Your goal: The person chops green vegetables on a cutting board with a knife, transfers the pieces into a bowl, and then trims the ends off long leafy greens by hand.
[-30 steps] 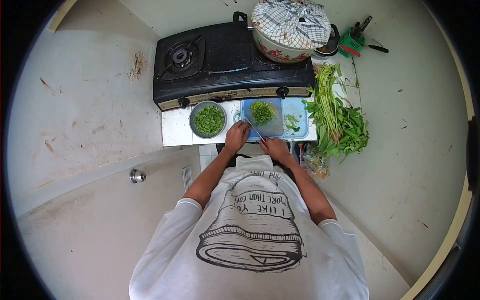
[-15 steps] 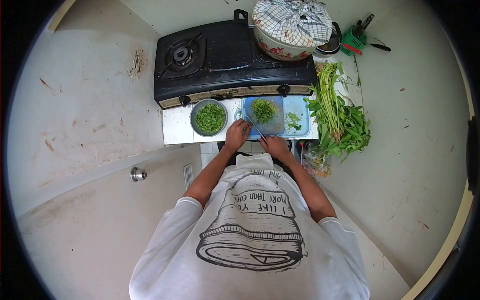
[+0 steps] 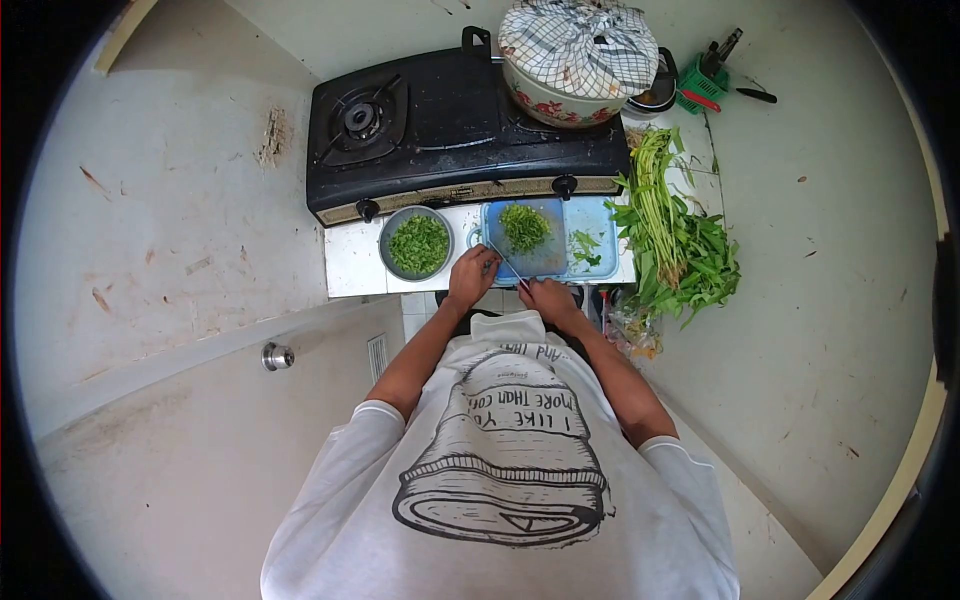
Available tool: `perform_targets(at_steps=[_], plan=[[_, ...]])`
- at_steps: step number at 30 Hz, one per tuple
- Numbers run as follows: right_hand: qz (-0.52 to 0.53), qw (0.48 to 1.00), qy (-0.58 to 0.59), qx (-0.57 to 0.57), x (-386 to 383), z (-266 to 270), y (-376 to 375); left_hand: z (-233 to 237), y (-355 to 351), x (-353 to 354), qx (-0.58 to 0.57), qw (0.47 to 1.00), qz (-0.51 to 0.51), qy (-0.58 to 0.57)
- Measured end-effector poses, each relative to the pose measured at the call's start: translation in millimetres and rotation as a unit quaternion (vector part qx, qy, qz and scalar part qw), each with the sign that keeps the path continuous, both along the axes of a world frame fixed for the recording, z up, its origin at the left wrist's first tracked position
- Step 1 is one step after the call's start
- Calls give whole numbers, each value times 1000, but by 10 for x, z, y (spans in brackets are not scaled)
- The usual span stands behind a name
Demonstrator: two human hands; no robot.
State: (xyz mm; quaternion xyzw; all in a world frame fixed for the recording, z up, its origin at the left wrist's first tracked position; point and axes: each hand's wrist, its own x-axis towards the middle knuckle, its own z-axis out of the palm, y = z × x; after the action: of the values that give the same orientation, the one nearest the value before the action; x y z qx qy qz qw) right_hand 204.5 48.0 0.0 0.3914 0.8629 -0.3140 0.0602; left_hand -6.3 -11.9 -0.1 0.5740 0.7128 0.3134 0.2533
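My right hand is closed round the handle of a knife, whose blade slants up and left over the near left part of a blue cutting board. At the board's left edge is my left hand, its fingers bent close to the blade; anything between them is too small to make out. A pile of chopped greens lies on the board. The board rests on a light blue tray with loose leaves at its right. Left of my left hand, a grey bowl holds more chopped greens.
Behind the board stands a black stove bearing a flowered pot covered with a checked cloth. Long-stemmed leafy greens lie at the right. Beyond them are a green basket with utensils and a small dark pot.
The view has shifted slightly. My hands stay at the board's near left corner, with the knife still in my right hand.
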Motion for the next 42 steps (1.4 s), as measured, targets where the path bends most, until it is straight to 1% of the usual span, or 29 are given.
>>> perform_targets(at_steps=[1,4,9,12,13,19,25,28,31,36,41,42], plan=[[-6,1000,-2,-3,-9,-25,-7,5,-4,7,7,1000,1,1],[19,1000,-3,-1,-90,-65,40,8,-3,11,17,1000,6,2],[-3,1000,4,16,-2,42,5,18,3,32,8,1000,15,-26],[-7,1000,-20,11,17,77,30,-3,9,32,54,998,18,1],[-6,999,-31,7,10,79,39,-4,11,28,52,999,16,1],[11,1000,5,-5,15,116,17,4,6,7,40,999,4,19],[15,1000,3,10,5,99,1,7,-5,3,39,999,8,27],[5,1000,-5,2,-14,67,-6,-10,-12,5,47,998,3,38],[7,999,-44,-18,-107,47,24,-20,-14,7,53,998,-2,36],[0,1000,-24,4,-77,65,10,-19,-42,-6,67,996,-9,59],[-23,1000,-13,1,11,41,43,13,-63,9,59,997,1,44],[-27,1000,-9,2,8,113,50,11,-63,11,58,998,4,39]])
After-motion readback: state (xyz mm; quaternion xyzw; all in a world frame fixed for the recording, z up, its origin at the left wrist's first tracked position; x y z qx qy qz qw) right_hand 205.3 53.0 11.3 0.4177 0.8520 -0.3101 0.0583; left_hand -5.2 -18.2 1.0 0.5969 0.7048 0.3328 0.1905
